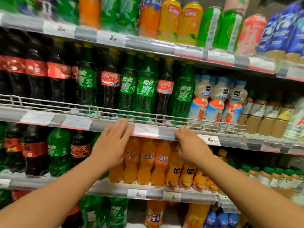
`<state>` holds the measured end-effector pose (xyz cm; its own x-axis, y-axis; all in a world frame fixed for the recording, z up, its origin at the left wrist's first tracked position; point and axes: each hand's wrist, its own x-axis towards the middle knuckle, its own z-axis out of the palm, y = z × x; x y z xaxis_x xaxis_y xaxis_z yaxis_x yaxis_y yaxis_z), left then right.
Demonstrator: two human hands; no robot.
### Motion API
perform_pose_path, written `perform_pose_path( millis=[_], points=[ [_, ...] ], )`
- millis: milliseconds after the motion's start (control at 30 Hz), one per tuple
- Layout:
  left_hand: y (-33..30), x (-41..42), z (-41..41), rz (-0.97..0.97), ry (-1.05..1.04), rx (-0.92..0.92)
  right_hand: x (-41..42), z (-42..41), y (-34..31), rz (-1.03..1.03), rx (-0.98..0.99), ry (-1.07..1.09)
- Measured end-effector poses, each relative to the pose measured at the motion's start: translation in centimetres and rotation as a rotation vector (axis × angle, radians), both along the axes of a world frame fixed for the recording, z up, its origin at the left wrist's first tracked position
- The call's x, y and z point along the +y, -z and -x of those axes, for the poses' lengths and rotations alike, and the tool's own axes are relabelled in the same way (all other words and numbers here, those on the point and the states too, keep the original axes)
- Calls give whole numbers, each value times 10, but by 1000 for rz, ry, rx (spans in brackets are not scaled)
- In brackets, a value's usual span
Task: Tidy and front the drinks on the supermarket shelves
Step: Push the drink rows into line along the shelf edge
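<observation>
Both my hands are raised in front of the shelf edge (pixel 146 131) that carries the price tags. My left hand (pixel 113 143) has straight, spread fingers and holds nothing; it covers part of an orange soda bottle. My right hand (pixel 189 145) has loosely bent fingers at the shelf edge, above the orange soda bottles (pixel 146 162); whether it touches the strip I cannot tell. On the shelf above stand green lemon-lime bottles (pixel 145 89) mixed with dark cola bottles (pixel 164 89), behind a wire rail (pixel 158 117).
White milk-drink bottles (pixel 217 99) and brown coffee bottles (pixel 266 116) stand to the right. Cola and green bottles (pixel 59 150) fill the left of the lower shelf. Juice bottles (pixel 187 176) sit beside the orange sodas. Tall cans (pixel 189 22) line the top shelf.
</observation>
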<state>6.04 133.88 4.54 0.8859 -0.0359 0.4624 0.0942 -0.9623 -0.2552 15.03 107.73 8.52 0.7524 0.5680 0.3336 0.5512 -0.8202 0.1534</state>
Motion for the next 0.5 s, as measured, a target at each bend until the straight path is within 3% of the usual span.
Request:
perform_pose_path(
  millis=[200,367,500],
  points=[
    [-6,15,3,35,78,103,34,20,-36,53,148,249],
    [-25,22,4,119,131,201,65,21,-51,-258,-102,28],
    [-26,22,6,181,146,216,84,13,-43,-281,-41,118]
  ],
)
